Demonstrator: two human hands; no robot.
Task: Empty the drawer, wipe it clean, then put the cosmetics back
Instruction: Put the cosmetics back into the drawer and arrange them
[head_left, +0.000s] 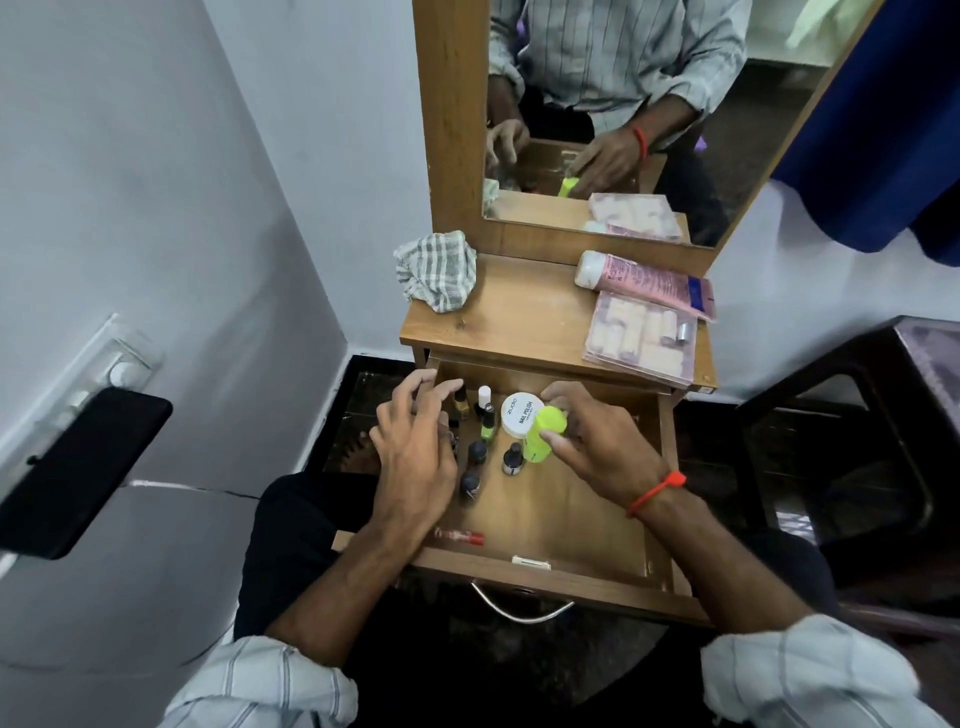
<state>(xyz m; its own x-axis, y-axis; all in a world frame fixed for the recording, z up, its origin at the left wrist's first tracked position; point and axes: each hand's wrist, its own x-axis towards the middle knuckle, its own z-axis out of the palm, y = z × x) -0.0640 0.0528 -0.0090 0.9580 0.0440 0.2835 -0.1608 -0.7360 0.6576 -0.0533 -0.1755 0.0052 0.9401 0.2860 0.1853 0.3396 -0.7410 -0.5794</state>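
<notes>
The wooden drawer (571, 519) stands pulled out under the dresser top. My right hand (597, 441) is shut on a neon green bottle (543, 434), standing it beside a white round nail polish tub (519, 413). Several small nail polish bottles (480, 415) stand in the drawer's far left part. My left hand (415, 447) hovers over them with fingers spread, holding nothing. A thin red-capped tube (460, 536) and a small white piece (531, 562) lie near the drawer's front wall.
On the dresser top (498, 312) lie a checked cloth (436, 270), a pink tube (644, 283) and a clear packet (639, 338). The mirror (623, 104) rises behind. A dark chair (857, 441) stands to the right, a black phone (67, 473) on the left wall.
</notes>
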